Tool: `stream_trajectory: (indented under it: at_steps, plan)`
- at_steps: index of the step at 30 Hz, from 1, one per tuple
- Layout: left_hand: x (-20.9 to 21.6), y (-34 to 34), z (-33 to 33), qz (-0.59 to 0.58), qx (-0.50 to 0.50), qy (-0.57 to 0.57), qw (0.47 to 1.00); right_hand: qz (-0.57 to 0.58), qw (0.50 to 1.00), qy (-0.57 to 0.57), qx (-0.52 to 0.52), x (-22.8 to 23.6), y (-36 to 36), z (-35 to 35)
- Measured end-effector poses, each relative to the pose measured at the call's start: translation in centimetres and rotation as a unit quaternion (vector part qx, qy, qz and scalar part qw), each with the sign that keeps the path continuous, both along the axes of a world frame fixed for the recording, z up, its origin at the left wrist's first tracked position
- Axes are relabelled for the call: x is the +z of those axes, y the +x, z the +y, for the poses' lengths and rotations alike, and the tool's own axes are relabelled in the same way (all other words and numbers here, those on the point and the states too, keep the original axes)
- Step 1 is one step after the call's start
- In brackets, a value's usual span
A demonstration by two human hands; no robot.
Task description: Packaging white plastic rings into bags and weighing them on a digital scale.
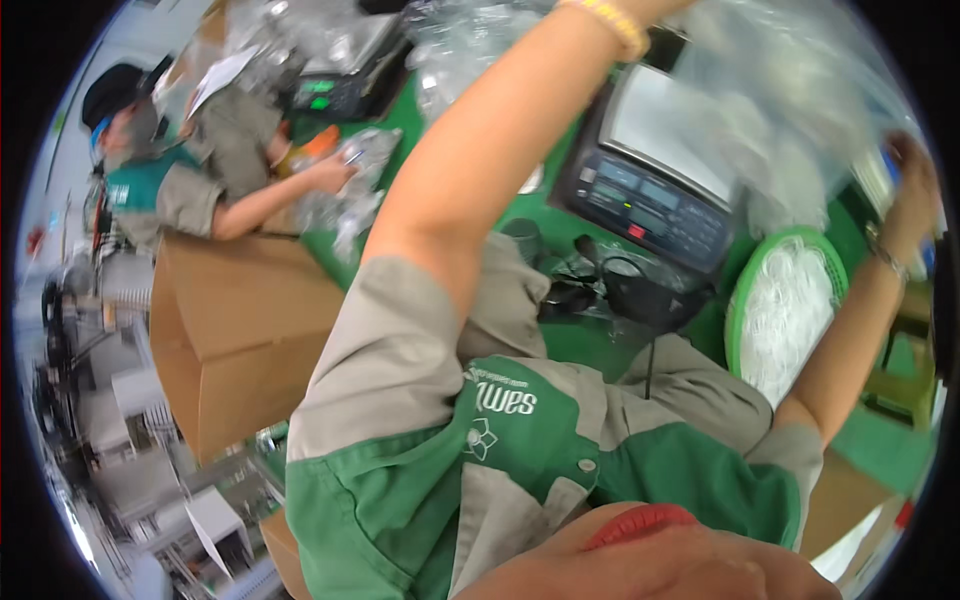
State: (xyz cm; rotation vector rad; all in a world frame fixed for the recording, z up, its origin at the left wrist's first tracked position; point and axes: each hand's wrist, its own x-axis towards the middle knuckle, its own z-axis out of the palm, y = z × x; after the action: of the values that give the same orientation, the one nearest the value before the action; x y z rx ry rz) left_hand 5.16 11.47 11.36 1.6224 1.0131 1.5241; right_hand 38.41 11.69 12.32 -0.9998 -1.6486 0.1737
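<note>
My left arm stretches up past the scale, with a yellow beaded bracelet on the wrist. Only the base of my left hand (662, 8) shows at the top edge; its fingers are out of the picture. My right hand (912, 190) is raised at the far right, beside a large clear plastic bag (775, 110). Motion smears its fingers, so I cannot make out a grip. Whitish contents show dimly inside the bag, which hangs partly over the digital scale (650, 205). Below my right hand is a green basket (735, 320) with white, stringy plastic pieces (790, 310) in it.
A black pouch or mask-like thing (650, 298) with cords lies in front of the scale on the green table (520, 210). At left, a co-worker (160, 180) handles a clear bag (350, 190) near another scale (345, 85). A big cardboard box (235, 330) stands beside me.
</note>
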Motion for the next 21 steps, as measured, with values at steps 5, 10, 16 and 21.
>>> stream_trajectory:
  at_steps: [5, 10, 16, 21]
  plan:
    - [-7.5, 0.1, 1.5, 0.120, 0.072, -0.134, 0.981, 0.038, 0.950, -0.295, 0.094, -8.2, -2.0, 3.0]
    - [-4.6, 0.5, 1.9, -0.063, 0.060, -0.086, 0.993, 0.178, 0.947, -0.246, 0.105, -6.6, -3.4, 4.9]
    - [-1.0, -1.3, 0.4, 0.054, 0.124, 0.004, 0.991, 0.378, 0.896, -0.181, 0.151, -5.2, -5.7, 7.1]
    - [-2.8, 0.9, 0.7, 0.056, 0.137, -0.120, 0.982, 0.126, 0.934, -0.319, 0.097, -7.3, -3.1, 6.6]
